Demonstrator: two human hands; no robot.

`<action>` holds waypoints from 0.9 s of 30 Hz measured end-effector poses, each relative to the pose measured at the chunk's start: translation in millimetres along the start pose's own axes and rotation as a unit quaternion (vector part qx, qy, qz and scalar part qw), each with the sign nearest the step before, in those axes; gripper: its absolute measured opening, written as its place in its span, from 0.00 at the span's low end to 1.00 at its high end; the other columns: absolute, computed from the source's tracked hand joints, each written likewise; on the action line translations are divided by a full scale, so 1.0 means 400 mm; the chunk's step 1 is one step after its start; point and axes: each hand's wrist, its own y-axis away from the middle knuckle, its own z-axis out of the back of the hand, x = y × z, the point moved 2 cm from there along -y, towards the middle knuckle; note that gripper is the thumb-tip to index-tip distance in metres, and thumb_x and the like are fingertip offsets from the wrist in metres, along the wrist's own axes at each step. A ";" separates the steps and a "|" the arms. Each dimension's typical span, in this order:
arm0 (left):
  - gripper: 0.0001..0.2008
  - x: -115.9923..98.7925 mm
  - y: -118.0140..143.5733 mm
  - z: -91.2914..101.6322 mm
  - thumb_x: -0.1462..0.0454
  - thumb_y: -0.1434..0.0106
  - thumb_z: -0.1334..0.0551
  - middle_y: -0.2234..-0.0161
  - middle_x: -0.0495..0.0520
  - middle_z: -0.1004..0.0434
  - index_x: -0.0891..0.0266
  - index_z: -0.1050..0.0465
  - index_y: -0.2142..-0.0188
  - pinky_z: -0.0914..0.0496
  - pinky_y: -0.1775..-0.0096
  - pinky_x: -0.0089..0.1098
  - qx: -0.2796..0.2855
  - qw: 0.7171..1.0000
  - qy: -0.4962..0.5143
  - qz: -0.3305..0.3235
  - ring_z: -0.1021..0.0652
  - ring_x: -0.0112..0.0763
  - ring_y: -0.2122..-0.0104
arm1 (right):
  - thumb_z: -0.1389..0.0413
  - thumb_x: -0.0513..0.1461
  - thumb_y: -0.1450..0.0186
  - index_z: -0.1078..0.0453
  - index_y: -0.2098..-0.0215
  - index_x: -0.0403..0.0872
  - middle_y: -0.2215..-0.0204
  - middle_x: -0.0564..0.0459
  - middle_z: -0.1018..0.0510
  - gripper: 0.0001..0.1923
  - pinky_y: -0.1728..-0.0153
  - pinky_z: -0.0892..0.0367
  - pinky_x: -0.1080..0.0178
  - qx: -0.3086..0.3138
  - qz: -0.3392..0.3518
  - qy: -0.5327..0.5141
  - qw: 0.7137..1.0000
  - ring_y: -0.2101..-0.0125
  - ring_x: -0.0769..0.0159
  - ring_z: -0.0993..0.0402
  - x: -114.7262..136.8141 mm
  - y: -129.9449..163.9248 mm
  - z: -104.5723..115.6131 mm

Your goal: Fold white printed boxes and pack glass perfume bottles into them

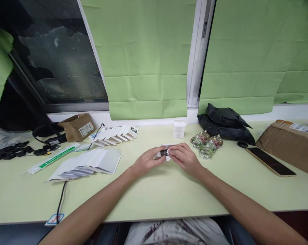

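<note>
Over the middle of the table, my left hand is closed with thumb and fingers around a small black object that has a whitish part at its right end. From the other side, my right hand presses its fingertips on that whitish end; its fingers are bent and together. White paper or card shows behind and below the object, partly hidden by my fingers. The object's exact kind is too small to make out. Just beyond my hands stands a small white box, upright.
Left lie flattened white cartons, a row of small white boxes, a brown open box and black cables. Right are clear-wrapped coils, black bags, a phone and a cardboard box.
</note>
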 end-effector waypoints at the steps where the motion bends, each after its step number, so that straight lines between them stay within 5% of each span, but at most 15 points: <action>1: 0.12 -0.003 -0.002 0.001 0.63 0.28 0.39 0.39 0.54 0.25 0.51 0.25 0.47 0.25 0.40 0.44 0.004 1.000 0.017 0.018 0.23 0.40 0.40 | 0.47 0.37 0.25 0.26 0.48 0.56 0.50 0.49 0.18 0.11 0.50 0.26 0.46 0.002 0.001 -0.004 1.000 0.51 0.56 0.22 0.000 0.000 -0.002; 7: 0.15 -0.014 -0.002 -0.002 0.61 0.29 0.38 0.38 0.52 0.25 0.48 0.26 0.44 0.27 0.38 0.44 -0.014 0.997 0.048 0.063 0.24 0.40 0.40 | 0.49 0.38 0.24 0.25 0.51 0.55 0.50 0.47 0.19 0.12 0.51 0.23 0.50 0.009 0.015 -0.023 1.000 0.50 0.58 0.22 0.002 0.002 -0.007; 15: 0.15 0.014 0.015 0.000 0.61 0.26 0.43 0.34 0.53 0.32 0.49 0.27 0.43 0.31 0.36 0.47 0.025 1.000 0.006 0.017 0.30 0.40 0.35 | 0.43 0.41 0.28 0.25 0.45 0.55 0.49 0.46 0.20 0.14 0.50 0.29 0.45 0.027 0.011 0.029 0.999 0.52 0.53 0.25 0.009 -0.005 0.004; 22: 0.17 0.011 0.020 0.000 0.61 0.26 0.42 0.35 0.49 0.31 0.44 0.29 0.41 0.26 0.41 0.37 0.008 0.998 0.001 0.064 0.26 0.37 0.39 | 0.42 0.43 0.28 0.26 0.45 0.56 0.48 0.49 0.20 0.14 0.47 0.34 0.45 0.025 -0.027 0.059 0.998 0.50 0.52 0.29 0.007 -0.007 -0.002; 27: 0.15 0.021 0.021 -0.013 0.65 0.25 0.43 0.37 0.56 0.34 0.48 0.29 0.43 0.23 0.51 0.37 -0.031 0.999 -0.025 0.022 0.21 0.34 0.49 | 0.42 0.45 0.28 0.30 0.41 0.56 0.44 0.49 0.23 0.18 0.42 0.38 0.44 0.051 -0.034 0.064 0.996 0.43 0.50 0.33 0.008 -0.016 -0.008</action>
